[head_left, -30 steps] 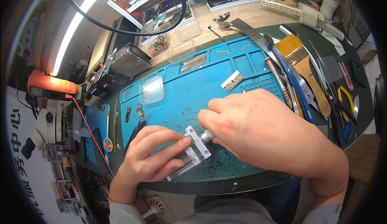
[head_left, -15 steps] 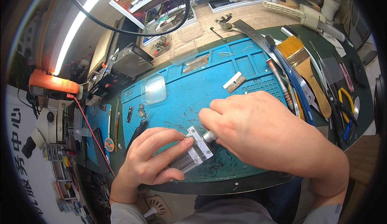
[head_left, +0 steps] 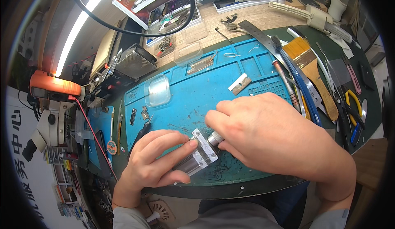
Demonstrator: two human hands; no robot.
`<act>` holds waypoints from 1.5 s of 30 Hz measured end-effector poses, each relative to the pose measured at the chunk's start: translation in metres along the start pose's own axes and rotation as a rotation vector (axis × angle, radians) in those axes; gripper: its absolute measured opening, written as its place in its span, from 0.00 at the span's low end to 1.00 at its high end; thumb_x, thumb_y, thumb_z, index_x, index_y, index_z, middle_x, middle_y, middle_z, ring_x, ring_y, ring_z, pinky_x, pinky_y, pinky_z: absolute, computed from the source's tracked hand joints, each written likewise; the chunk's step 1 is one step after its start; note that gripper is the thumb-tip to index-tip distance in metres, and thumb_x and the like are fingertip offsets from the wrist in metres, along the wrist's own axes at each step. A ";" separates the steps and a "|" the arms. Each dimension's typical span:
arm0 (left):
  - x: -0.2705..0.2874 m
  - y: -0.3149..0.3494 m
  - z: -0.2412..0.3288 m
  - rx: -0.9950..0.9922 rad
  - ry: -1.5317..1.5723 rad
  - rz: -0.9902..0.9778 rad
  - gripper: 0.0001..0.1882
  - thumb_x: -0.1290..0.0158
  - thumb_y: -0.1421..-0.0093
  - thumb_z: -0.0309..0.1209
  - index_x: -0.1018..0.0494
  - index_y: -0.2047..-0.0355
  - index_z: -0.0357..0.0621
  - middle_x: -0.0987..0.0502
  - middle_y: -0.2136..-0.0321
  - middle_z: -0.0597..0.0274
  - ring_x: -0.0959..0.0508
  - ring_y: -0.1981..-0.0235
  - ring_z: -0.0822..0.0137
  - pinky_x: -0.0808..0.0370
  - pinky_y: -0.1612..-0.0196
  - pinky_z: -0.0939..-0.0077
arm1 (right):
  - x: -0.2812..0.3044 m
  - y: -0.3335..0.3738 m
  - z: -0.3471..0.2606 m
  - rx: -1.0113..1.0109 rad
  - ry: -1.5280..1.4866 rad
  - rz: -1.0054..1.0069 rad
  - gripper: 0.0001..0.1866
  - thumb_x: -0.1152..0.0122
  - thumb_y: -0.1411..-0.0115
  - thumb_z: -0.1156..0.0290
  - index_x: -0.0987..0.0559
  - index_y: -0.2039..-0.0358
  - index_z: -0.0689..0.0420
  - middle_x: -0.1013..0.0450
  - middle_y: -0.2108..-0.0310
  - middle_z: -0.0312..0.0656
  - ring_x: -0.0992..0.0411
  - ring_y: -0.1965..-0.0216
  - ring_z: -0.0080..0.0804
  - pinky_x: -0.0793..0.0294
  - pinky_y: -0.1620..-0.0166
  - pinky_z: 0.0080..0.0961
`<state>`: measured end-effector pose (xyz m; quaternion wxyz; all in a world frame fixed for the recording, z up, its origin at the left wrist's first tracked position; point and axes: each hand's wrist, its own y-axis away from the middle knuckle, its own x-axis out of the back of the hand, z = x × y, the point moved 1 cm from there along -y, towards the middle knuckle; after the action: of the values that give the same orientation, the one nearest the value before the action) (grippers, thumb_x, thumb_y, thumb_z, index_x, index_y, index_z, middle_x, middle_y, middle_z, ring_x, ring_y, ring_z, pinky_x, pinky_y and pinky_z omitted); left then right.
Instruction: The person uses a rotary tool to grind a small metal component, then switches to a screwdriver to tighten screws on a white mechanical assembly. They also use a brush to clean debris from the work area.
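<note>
A small silver metal clamp (head_left: 209, 155) with screwed end plates lies tilted over the near part of the blue mat (head_left: 201, 113). Around its left part, my left hand (head_left: 152, 159) is closed, fingers along the top and thumb low at the near side. My right hand (head_left: 271, 134) has its fingers wrapped round the round metal knob (head_left: 214, 139) at the clamp's right end; the fingertips are mostly hidden under the hand. Just beyond my left hand lies a black-handled pointed tool (head_left: 145, 130), partly covered by it.
A clear plastic box (head_left: 157, 92) and a small board with a white strip (head_left: 239, 83) lie on the mat. To the right are a wide brush (head_left: 306, 60), scissors (head_left: 343, 109) and yellow-handled pliers (head_left: 353, 101). An orange device (head_left: 55, 85) stands at the left.
My right hand has shifted very slightly to the right, with its fingers still round the knob. The left hand and the clamp look almost unmoved.
</note>
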<state>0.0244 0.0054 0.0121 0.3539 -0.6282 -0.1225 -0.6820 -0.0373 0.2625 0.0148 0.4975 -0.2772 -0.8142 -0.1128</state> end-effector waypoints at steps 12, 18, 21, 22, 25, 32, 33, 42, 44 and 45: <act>0.004 -0.005 0.003 -0.031 -0.026 -0.004 0.37 0.47 0.43 0.62 0.17 0.54 0.39 0.21 0.58 0.57 0.20 0.61 0.57 0.21 0.58 0.65 | 0.000 0.001 0.001 -0.009 -0.021 -0.015 0.12 0.32 0.44 0.69 0.26 0.65 0.59 0.27 0.68 0.42 0.23 0.63 0.44 0.23 0.62 0.38; 0.002 -0.002 0.002 -0.022 -0.039 -0.006 0.40 0.52 0.42 0.67 0.17 0.55 0.40 0.21 0.58 0.57 0.20 0.60 0.56 0.21 0.57 0.64 | 0.000 0.002 0.001 0.019 0.002 0.004 0.11 0.33 0.42 0.69 0.26 0.66 0.60 0.27 0.69 0.43 0.23 0.65 0.44 0.23 0.63 0.37; 0.005 -0.006 0.005 -0.012 -0.031 -0.002 0.36 0.46 0.45 0.62 0.17 0.53 0.41 0.21 0.58 0.59 0.19 0.60 0.58 0.21 0.58 0.64 | -0.003 0.001 0.003 0.040 0.023 0.009 0.11 0.34 0.42 0.69 0.26 0.67 0.60 0.27 0.70 0.43 0.23 0.66 0.45 0.23 0.63 0.37; 0.006 -0.007 0.006 -0.012 -0.033 -0.001 0.37 0.47 0.45 0.63 0.17 0.53 0.41 0.21 0.58 0.59 0.20 0.60 0.58 0.21 0.58 0.64 | -0.003 0.001 0.002 0.036 0.016 0.023 0.10 0.34 0.42 0.69 0.26 0.67 0.60 0.27 0.70 0.43 0.23 0.66 0.45 0.23 0.64 0.37; 0.003 -0.003 0.003 -0.005 -0.045 -0.010 0.43 0.55 0.45 0.70 0.16 0.57 0.41 0.21 0.58 0.58 0.21 0.59 0.56 0.22 0.57 0.63 | -0.003 0.000 0.002 0.021 0.002 0.042 0.10 0.34 0.42 0.69 0.26 0.68 0.60 0.27 0.70 0.43 0.23 0.66 0.45 0.23 0.65 0.37; 0.003 -0.002 0.002 -0.009 -0.055 -0.018 0.45 0.58 0.45 0.73 0.16 0.58 0.41 0.21 0.58 0.57 0.21 0.59 0.55 0.22 0.56 0.63 | -0.003 0.000 0.001 0.019 0.018 0.049 0.11 0.33 0.41 0.67 0.26 0.68 0.59 0.28 0.71 0.42 0.23 0.66 0.44 0.23 0.64 0.37; 0.003 -0.002 0.002 -0.011 -0.054 -0.017 0.45 0.57 0.45 0.73 0.16 0.58 0.41 0.21 0.58 0.57 0.21 0.59 0.55 0.22 0.56 0.63 | -0.002 0.001 0.001 0.020 0.031 0.030 0.11 0.33 0.41 0.67 0.26 0.68 0.59 0.28 0.71 0.42 0.23 0.66 0.44 0.23 0.63 0.37; 0.002 -0.002 0.002 -0.005 -0.046 -0.009 0.42 0.53 0.44 0.70 0.16 0.56 0.41 0.21 0.58 0.57 0.21 0.59 0.56 0.22 0.57 0.63 | -0.002 0.000 0.002 0.009 -0.007 0.037 0.12 0.31 0.43 0.67 0.25 0.65 0.58 0.28 0.69 0.42 0.23 0.64 0.44 0.23 0.63 0.37; 0.001 -0.001 0.002 0.005 -0.030 0.001 0.41 0.52 0.43 0.68 0.17 0.56 0.40 0.21 0.59 0.57 0.21 0.60 0.57 0.23 0.57 0.64 | 0.000 -0.001 0.002 0.012 -0.011 0.021 0.13 0.31 0.43 0.68 0.25 0.63 0.58 0.27 0.68 0.42 0.23 0.63 0.45 0.23 0.63 0.38; 0.001 -0.001 0.001 0.006 -0.006 0.018 0.39 0.50 0.42 0.66 0.17 0.56 0.40 0.20 0.59 0.57 0.21 0.61 0.57 0.23 0.57 0.64 | 0.000 0.000 0.002 -0.003 -0.009 0.019 0.13 0.31 0.43 0.68 0.25 0.61 0.58 0.26 0.68 0.42 0.23 0.63 0.45 0.23 0.63 0.38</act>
<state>0.0241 0.0064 0.0131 0.3615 -0.6302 -0.1198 -0.6766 -0.0388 0.2629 0.0140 0.4944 -0.2861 -0.8136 -0.1084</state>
